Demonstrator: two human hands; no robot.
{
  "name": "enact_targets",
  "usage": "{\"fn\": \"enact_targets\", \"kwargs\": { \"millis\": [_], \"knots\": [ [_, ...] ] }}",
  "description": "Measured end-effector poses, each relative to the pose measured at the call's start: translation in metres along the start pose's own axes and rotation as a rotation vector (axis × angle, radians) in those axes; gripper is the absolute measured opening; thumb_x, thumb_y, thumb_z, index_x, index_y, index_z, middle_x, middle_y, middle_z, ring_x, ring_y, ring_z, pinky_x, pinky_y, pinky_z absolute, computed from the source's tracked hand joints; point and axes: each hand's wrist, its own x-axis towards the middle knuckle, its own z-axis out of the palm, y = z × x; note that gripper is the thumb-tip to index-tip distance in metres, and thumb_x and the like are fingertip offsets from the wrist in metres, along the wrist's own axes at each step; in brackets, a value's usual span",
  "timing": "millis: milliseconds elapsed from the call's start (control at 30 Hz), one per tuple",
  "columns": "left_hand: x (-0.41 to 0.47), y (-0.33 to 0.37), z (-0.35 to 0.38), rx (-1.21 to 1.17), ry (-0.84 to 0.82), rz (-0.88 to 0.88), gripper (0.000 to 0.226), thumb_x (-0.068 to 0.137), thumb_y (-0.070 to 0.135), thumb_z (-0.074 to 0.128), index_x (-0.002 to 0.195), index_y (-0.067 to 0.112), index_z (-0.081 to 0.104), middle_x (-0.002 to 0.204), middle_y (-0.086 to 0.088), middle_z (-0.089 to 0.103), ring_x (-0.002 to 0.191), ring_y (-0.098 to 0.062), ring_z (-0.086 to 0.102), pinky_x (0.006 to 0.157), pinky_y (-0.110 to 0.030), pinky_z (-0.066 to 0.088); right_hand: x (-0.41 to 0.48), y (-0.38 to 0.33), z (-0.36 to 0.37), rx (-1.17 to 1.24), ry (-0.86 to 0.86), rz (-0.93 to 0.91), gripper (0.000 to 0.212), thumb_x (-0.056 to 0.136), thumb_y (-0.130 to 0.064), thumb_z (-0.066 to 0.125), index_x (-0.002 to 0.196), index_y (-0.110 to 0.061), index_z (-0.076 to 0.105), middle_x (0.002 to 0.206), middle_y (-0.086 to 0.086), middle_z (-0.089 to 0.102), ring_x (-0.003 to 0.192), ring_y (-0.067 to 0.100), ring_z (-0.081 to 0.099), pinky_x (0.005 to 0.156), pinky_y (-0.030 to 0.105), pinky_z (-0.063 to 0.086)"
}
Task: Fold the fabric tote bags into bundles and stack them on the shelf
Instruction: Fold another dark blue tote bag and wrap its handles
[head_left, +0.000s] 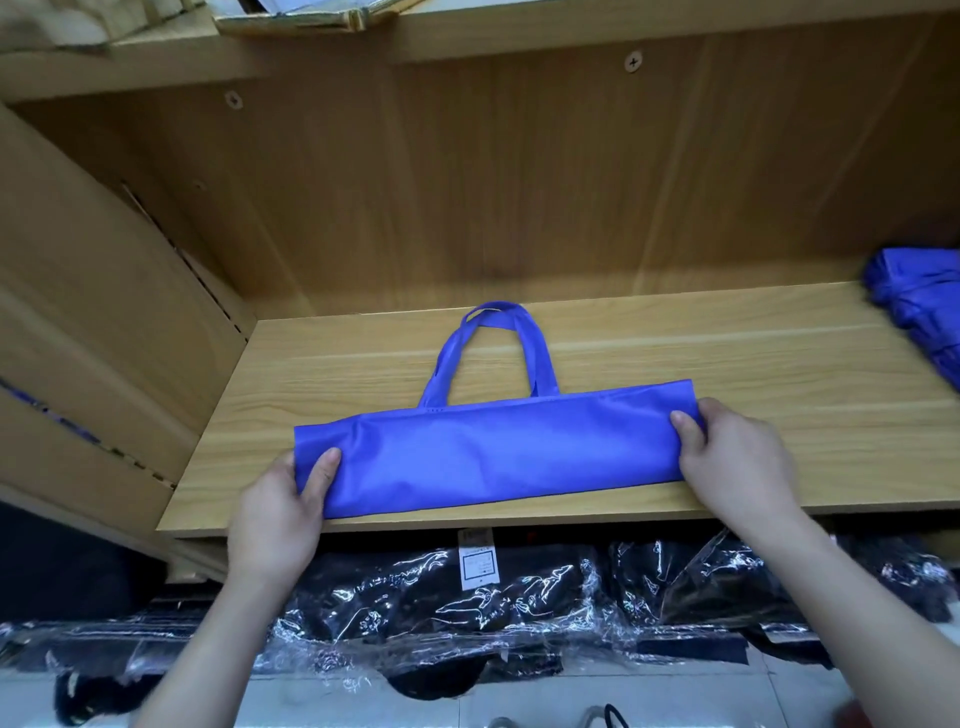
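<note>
Blue fabric tote bag folded to long strip, flat on light wooden shelf near front edge, loop handles toward back
Left hand pinches left end, right hand right end; likely to hold strip taut for next fold

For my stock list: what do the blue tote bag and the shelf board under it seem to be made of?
The blue fabric tote bag looks like thin synthetic, perhaps non-woven, cloth: softly creased, with a faint sheen. The light wood-grain shelf board is probably laminated board, not solid wood: smooth, with uniform, printed-looking grain.
</note>
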Motion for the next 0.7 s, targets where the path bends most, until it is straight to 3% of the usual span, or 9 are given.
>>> {"fn": "enact_targets", "kwargs": {
  "millis": [100, 233, 300, 367, 467, 567, 700],
  "knots": [
    [0.000, -0.001, 0.003, 0.240, 0.030, 0.000, 0.046, 0.093, 0.056, 0.042, 0.079, 0.014, 0.051, 0.075, -0.019, 0.065, 0.079, -0.042, 0.062, 0.060, -0.036, 0.037, -0.002, -0.006, 0.006, -0.098, 0.021, 0.000, 0.028, 0.099, -0.033, 0.040, 0.094, -0.010, 0.054, 0.102, 0.018, 0.061, 0.089, 0.040, 0.059, 0.064, 0.037, 0.033],
    [0.002, 0.002, 0.004, 0.386, 0.015, -0.048, 0.050, 0.093, 0.062, 0.035, 0.084, 0.015, 0.050, 0.085, -0.019, 0.067, 0.085, -0.041, 0.063, 0.062, -0.035, 0.036, 0.003, -0.013, 0.009, -0.190, -0.033, 0.051, 0.035, 0.101, -0.034, 0.033, 0.113, -0.007, 0.052, 0.114, 0.014, 0.053, 0.096, 0.039, 0.059, 0.068, 0.037, 0.033],
    [0.003, 0.002, 0.006, 0.385, 0.013, -0.094, 0.047, 0.092, 0.062, 0.038, 0.085, 0.016, 0.047, 0.092, -0.018, 0.066, 0.086, -0.040, 0.062, 0.063, -0.036, 0.037, 0.004, -0.015, 0.008, -0.210, -0.034, 0.054, 0.032, 0.101, -0.033, 0.034, 0.112, -0.008, 0.050, 0.113, 0.014, 0.055, 0.096, 0.039, 0.060, 0.067, 0.037, 0.032],
    [0.006, 0.003, 0.004, 0.293, 0.067, -0.108, 0.041, 0.090, 0.057, 0.050, 0.099, 0.017, 0.048, 0.102, -0.016, 0.061, 0.091, -0.041, 0.060, 0.068, -0.040, 0.041, 0.005, -0.015, 0.008, -0.228, -0.029, 0.050, 0.028, 0.101, -0.032, 0.034, 0.109, -0.008, 0.048, 0.109, 0.013, 0.058, 0.094, 0.037, 0.061, 0.066, 0.036, 0.033],
    [0.011, 0.005, 0.000, 0.331, 0.078, 0.227, 0.048, 0.089, 0.048, 0.059, 0.129, 0.023, 0.050, 0.123, -0.012, 0.053, 0.111, -0.038, 0.052, 0.084, -0.050, 0.045, 0.008, -0.016, 0.010, -0.272, -0.028, 0.031, 0.026, 0.101, -0.032, 0.034, 0.107, -0.010, 0.047, 0.103, 0.011, 0.061, 0.090, 0.035, 0.063, 0.064, 0.035, 0.034],
    [0.012, 0.012, 0.004, 0.420, -0.225, 0.519, 0.056, 0.088, 0.068, 0.034, 0.133, 0.038, 0.048, 0.129, 0.005, 0.053, 0.119, -0.021, 0.049, 0.103, -0.046, 0.037, 0.012, -0.015, 0.011, -0.295, -0.021, 0.030, 0.029, 0.100, -0.033, 0.036, 0.108, -0.010, 0.052, 0.102, 0.011, 0.061, 0.090, 0.037, 0.062, 0.067, 0.036, 0.037],
    [0.007, 0.016, 0.016, 0.514, -0.214, 0.559, 0.054, 0.087, 0.073, 0.026, 0.125, 0.042, 0.048, 0.105, 0.009, 0.048, 0.098, -0.019, 0.049, 0.086, -0.038, 0.044, 0.014, -0.017, 0.004, -0.246, 0.053, 0.000, 0.039, 0.093, -0.026, 0.053, 0.130, -0.014, 0.049, 0.120, 0.016, 0.051, 0.112, 0.037, 0.048, 0.086, 0.048, 0.040]
  ]
}}
